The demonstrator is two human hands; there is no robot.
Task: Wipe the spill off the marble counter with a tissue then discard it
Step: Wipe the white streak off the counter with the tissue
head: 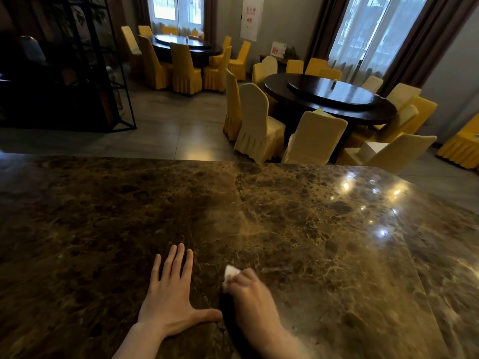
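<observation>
Tissue [230, 276] shows as a small white wad pressed to the marble bench [103, 216] under the fingertips of the right hand [250, 294], which is curled closed on it near the bench's front edge. The left hand [171, 294] lies just beside it, flat on the stone, fingers spread wide and thumb pointing toward the right wrist, holding nothing. The head view is the only one given, and it is blurred around the right hand, so the spill itself cannot be made out against the mottled brown veining; a pale sheen beyond and to the right of the tissue may be wetness or only reflected light. For this wiping step, the likely best way is to keep the wad flat under the fingers, press evenly, and draw it in overlapping passes, folding to a dry face if it soaks through. The left hand seems to be bracing the body and should stay clear of the stroke. Open bench runs wide to the left, right and ahead, with nothing standing on it. Its far edge drops to a tiled floor [166, 130], where covered chairs [256, 125] stand well apart. No bin is in view for discarding.
</observation>
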